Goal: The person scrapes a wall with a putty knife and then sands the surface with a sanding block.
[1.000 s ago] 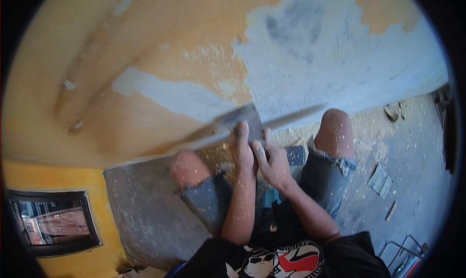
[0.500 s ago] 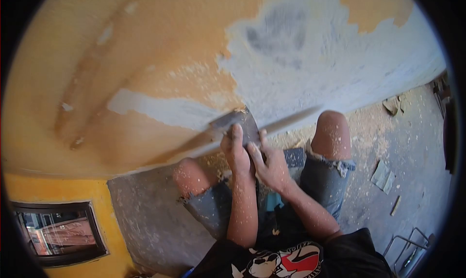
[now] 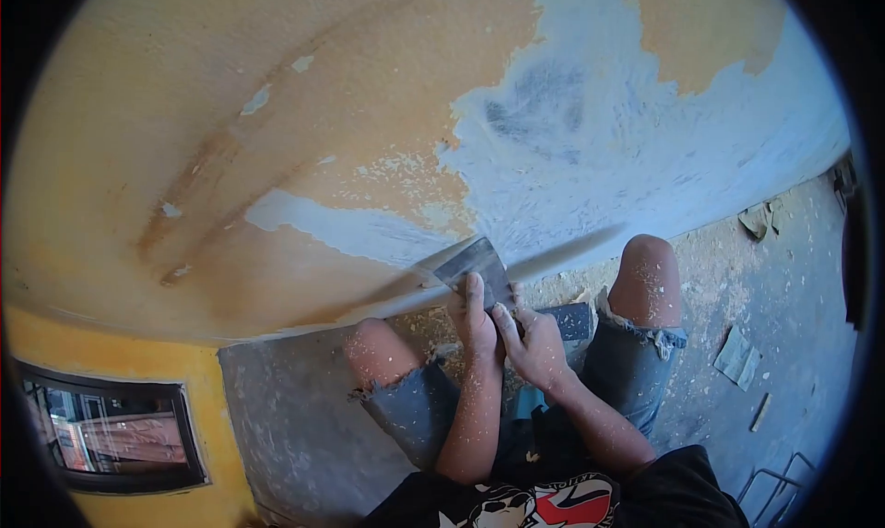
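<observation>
A flat, dark scraper [image 3: 477,268] is held in both my hands, its wide edge right at the wall [image 3: 396,76]. My left hand [image 3: 476,323] is closed round its left side, thumb laid up along the blade face. Against its lower right side my right hand [image 3: 535,345] is closed too, fingers and thumb pressed to it. Just above the blade, orange paint [image 3: 387,104] meets a bare whitish patch [image 3: 608,159] along a ragged border. A smaller whitish strip [image 3: 323,225] runs left of the blade. Pale flakes dot both my forearms.
Paint flakes litter the grey floor [image 3: 295,417] along the wall base. A folded greenish sheet [image 3: 737,358] and a small stick [image 3: 761,413] lie right of my knee [image 3: 645,279]. A metal frame [image 3: 779,482] stands lower right. At left is a dark-framed window [image 3: 115,427].
The scraper sits slightly lower against the wall, and the flakes on its front edge are gone. Both hands keep their grip. The whole view has shifted a little.
</observation>
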